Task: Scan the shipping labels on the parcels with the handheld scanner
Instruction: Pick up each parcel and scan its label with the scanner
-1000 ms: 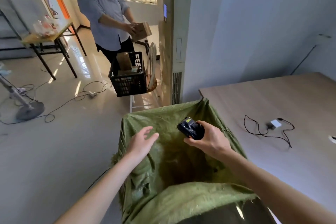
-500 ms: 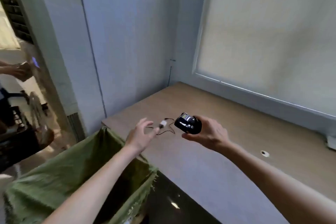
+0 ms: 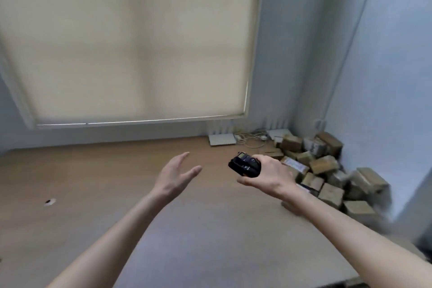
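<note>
My right hand (image 3: 268,175) grips a black handheld scanner (image 3: 244,165) and holds it above the wooden table (image 3: 105,170), near its middle. To the left, my left hand (image 3: 175,175) hovers over the table with straight fingers and holds nothing. A heap of several brown cardboard parcels (image 3: 325,170) lies in the table's far right corner against the wall, behind and to the right of my right hand. Some parcels show white labels, blurred at this distance.
Two white routers (image 3: 221,139) and a tangle of cables (image 3: 252,138) sit at the table's back edge under a window with a drawn beige blind (image 3: 131,42). A small round hole (image 3: 49,202) marks the tabletop at left. The table's near edge runs along the bottom right.
My view has swung to the right, from the green sack and the other person, across the table, to the parcel heap in the corner. Both hands kept their poses, the scanner still held.
</note>
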Demonstrator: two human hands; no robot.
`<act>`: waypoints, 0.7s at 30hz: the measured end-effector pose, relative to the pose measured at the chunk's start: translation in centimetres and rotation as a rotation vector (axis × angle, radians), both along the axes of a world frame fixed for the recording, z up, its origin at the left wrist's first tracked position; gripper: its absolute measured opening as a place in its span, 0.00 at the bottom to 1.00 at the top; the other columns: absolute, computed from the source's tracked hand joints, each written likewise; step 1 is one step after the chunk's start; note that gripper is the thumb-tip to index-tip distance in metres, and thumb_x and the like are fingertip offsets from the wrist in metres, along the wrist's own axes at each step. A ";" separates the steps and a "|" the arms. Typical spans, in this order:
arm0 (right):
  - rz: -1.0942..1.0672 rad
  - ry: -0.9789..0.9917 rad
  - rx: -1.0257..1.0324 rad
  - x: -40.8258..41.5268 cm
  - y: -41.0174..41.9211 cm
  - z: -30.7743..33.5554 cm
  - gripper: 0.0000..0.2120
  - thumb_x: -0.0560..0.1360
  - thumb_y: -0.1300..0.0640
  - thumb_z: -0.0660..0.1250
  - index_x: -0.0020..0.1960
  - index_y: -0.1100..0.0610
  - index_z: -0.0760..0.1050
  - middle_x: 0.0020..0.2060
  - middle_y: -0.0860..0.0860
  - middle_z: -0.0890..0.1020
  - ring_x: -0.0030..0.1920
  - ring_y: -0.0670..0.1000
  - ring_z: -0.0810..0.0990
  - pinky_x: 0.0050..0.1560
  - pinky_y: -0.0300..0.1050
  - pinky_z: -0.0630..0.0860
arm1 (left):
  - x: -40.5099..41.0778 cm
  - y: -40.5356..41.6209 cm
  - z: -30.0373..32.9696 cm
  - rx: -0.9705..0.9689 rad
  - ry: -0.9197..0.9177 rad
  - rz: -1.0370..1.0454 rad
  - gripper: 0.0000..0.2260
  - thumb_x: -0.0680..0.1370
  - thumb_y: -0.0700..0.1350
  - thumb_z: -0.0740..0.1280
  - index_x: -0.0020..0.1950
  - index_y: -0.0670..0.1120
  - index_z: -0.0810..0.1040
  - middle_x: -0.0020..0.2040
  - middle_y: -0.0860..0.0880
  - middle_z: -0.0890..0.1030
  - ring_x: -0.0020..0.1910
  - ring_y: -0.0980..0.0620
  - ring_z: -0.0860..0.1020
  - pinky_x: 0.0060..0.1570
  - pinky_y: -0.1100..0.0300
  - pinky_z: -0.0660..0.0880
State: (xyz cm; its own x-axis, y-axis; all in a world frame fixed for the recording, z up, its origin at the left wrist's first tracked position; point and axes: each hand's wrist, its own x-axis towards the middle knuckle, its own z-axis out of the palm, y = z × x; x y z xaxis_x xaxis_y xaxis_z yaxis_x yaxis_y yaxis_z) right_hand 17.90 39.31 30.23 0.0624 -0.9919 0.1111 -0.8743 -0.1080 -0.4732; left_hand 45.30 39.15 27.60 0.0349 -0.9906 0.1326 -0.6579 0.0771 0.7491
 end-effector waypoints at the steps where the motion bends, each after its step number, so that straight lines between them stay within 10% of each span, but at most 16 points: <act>1: -0.039 0.003 0.003 -3.6 -0.6 -0.4 0.33 0.62 0.28 0.74 0.61 0.44 0.78 0.54 0.45 0.84 0.55 0.52 0.82 0.51 0.48 0.79 | -3.6 -1.8 -0.5 -0.001 -0.013 -0.044 0.32 0.77 0.58 0.70 0.78 0.47 0.67 0.77 0.47 0.69 0.76 0.50 0.66 0.73 0.57 0.61; 4: -0.168 0.017 0.017 -13.6 -2.0 -1.7 0.31 0.64 0.29 0.76 0.62 0.43 0.79 0.55 0.45 0.84 0.56 0.52 0.82 0.42 0.41 0.71 | -13.8 -6.0 -2.2 0.011 -0.012 -0.155 0.32 0.78 0.59 0.69 0.78 0.47 0.67 0.77 0.47 0.69 0.76 0.49 0.66 0.73 0.56 0.62; 10: -0.381 -0.015 0.106 -27.6 -4.7 -4.3 0.28 0.63 0.29 0.75 0.54 0.45 0.77 0.54 0.47 0.84 0.56 0.54 0.82 0.56 0.54 0.80 | -28.0 -12.6 -5.8 0.079 -0.011 -0.282 0.32 0.78 0.60 0.68 0.79 0.49 0.65 0.75 0.48 0.71 0.73 0.49 0.70 0.69 0.57 0.66; 21: -0.496 -0.141 0.257 -35.6 -16.5 -15.3 0.33 0.64 0.30 0.76 0.62 0.48 0.78 0.60 0.49 0.84 0.61 0.55 0.81 0.59 0.54 0.80 | -38.0 -26.5 -16.2 0.210 -0.040 -0.310 0.25 0.80 0.56 0.67 0.75 0.50 0.69 0.64 0.50 0.80 0.66 0.50 0.75 0.61 0.58 0.69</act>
State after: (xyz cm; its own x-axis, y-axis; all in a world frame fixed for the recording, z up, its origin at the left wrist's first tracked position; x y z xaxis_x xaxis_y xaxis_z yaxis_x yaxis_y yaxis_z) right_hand -17.74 22.78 14.88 -0.4152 -0.8949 -0.1638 -0.7173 0.4328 -0.5461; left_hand 7.27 12.64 11.36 -0.2721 -0.9590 -0.0793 -0.6564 0.1247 0.7440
